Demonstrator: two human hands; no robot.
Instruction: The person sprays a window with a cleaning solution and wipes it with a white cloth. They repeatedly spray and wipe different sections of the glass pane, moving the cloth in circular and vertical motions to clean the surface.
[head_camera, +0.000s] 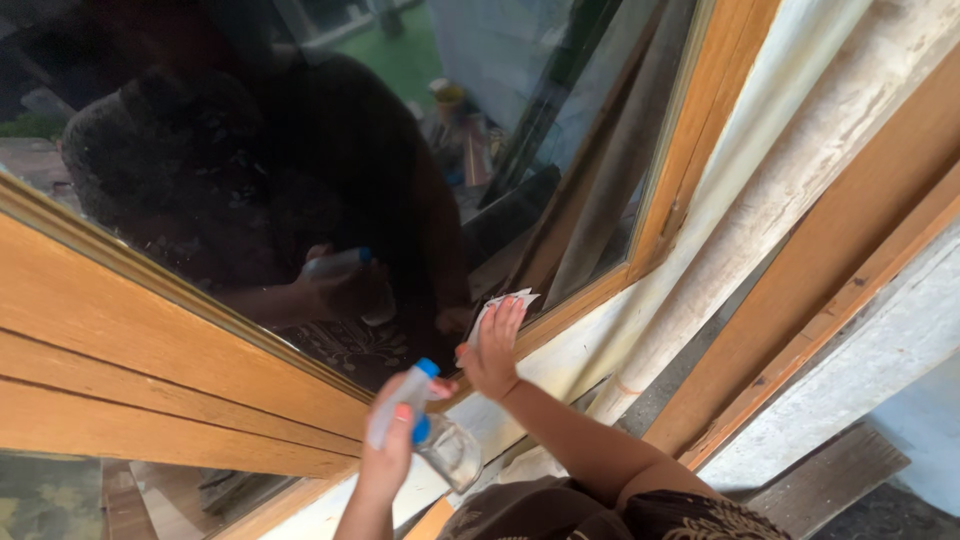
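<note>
Two hands up at the window from where I sit. Right hand lies flat, fingers straight, pressing a white folded paper against the glass pane near its lower corner, just above the wooden frame. Left hand is curled round a clear spray bottle with a blue cap, bottle tilted, held below the frame. Bottle looks nearly empty, hard to tell through the plastic. Pane mirrors both hands and the bottle. Pale rough wall strip runs right of the frame.
</note>
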